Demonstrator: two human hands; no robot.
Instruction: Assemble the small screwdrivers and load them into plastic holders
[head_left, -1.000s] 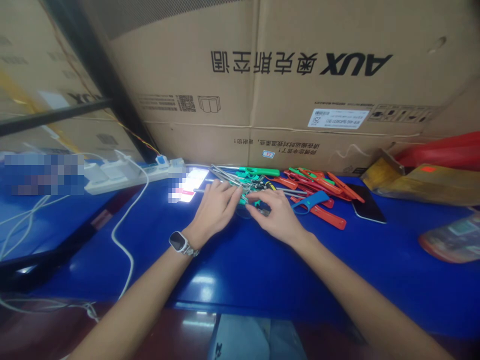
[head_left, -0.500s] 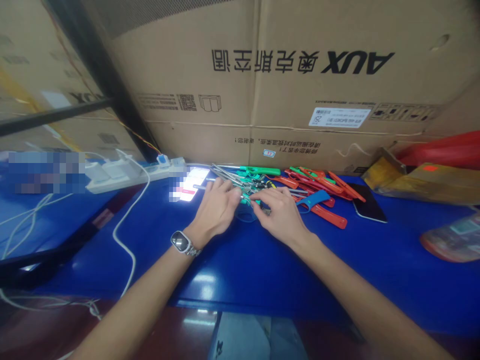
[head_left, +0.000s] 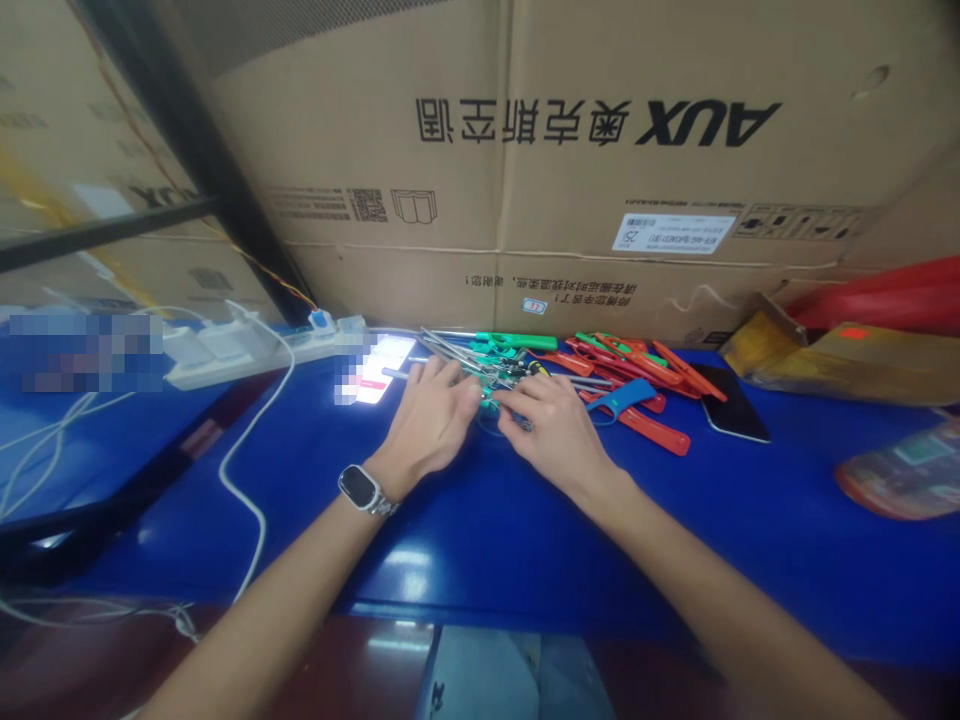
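Note:
My left hand (head_left: 437, 415), with a watch (head_left: 361, 487) on its wrist, is closed around a thin metal rod (head_left: 394, 374); one end of the rod sticks out to the left over a lit phone (head_left: 384, 368). Close by on the right, my right hand (head_left: 553, 425) has thumb and fingers pinched together near the rod's other end. What it holds there is too small and hidden to make out. Behind both hands lies a pile of metal rods (head_left: 450, 348) and green plastic pieces (head_left: 517, 341). Red-orange plastic handles (head_left: 654, 430) and a blue one (head_left: 624, 398) spread to the right.
A tall cardboard box (head_left: 337, 270) stands along the back of the blue table (head_left: 450, 540). At left are a power strip (head_left: 292, 348) and a white cable (head_left: 251, 500). A dark phone (head_left: 739, 415), an opened carton (head_left: 862, 365) and a clear plastic container (head_left: 900, 475) sit at right.
My right hand's fingers have shifted slightly and curl closer together beside the rod. My left hand keeps its hold, and the view has moved a little.

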